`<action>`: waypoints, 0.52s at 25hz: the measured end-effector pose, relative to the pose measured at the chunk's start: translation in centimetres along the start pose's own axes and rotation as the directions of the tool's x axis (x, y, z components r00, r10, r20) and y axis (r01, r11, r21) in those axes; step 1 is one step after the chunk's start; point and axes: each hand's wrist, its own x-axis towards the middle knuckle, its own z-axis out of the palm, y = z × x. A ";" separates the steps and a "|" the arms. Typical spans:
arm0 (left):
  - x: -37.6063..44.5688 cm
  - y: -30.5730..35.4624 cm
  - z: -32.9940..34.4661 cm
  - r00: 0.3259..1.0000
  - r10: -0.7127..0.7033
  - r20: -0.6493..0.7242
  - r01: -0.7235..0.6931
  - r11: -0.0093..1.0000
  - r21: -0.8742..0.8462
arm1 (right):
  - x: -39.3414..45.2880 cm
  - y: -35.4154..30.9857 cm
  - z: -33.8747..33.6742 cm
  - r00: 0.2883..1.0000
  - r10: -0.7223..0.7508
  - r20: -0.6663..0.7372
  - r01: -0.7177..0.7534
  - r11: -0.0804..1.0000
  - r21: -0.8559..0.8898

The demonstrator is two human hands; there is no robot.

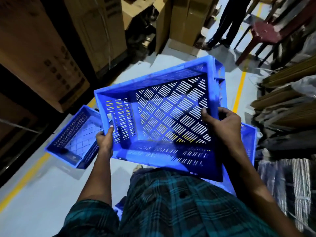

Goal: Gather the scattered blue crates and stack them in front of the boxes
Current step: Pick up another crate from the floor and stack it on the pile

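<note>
1. The left hand [105, 140] has its grip curled round the left rim of the held blue crate [159, 117]; the right hand [220, 124] clasps the right rim.
2. The crate hangs tilted between both grips, above the floor [39, 190].
3. Left of the left grip, a second crate [75, 139] lies on the floor.
4. Beyond both grips stand cardboard boxes [39, 53].

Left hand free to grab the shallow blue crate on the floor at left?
Probably not yet: the left hand grips the big slotted blue plastic crate, as does the right hand. The shallow blue crate lies unobstructed.
</note>
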 end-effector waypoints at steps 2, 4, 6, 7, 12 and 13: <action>1.6 0.9 -1.3 0.997 -0.071 0.010 0.071 0.997 -0.021 | 0.0 -0.9 1.8 1.000 -0.016 0.025 0.016 1.000 -0.002; 2.3 2.3 -2.1 0.993 -0.117 -0.012 0.116 0.990 -0.074 | 0.7 -2.0 3.6 0.997 -0.032 0.065 0.032 0.999 -0.002; 2.4 3.3 -2.9 0.991 -0.134 -0.021 0.132 0.987 -0.091 | 2.1 -2.7 5.4 0.995 -0.052 0.091 0.058 0.996 -0.065; 2.6 3.5 -3.5 0.988 -0.155 -0.023 0.152 0.984 -0.095 | 3.1 -2.7 6.1 0.993 -0.053 0.102 0.063 0.993 -0.096; 4.4 5.0 -8.2 0.953 -0.241 -0.184 0.219 0.967 -0.131 | 8.4 0.6 10.6 0.996 0.060 0.068 -0.047 0.982 -0.183; 5.1 5.2 -9.1 0.942 -0.232 -0.242 0.208 0.971 -0.119 | 9.2 1.4 11.6 0.994 0.071 0.087 -0.052 0.977 -0.205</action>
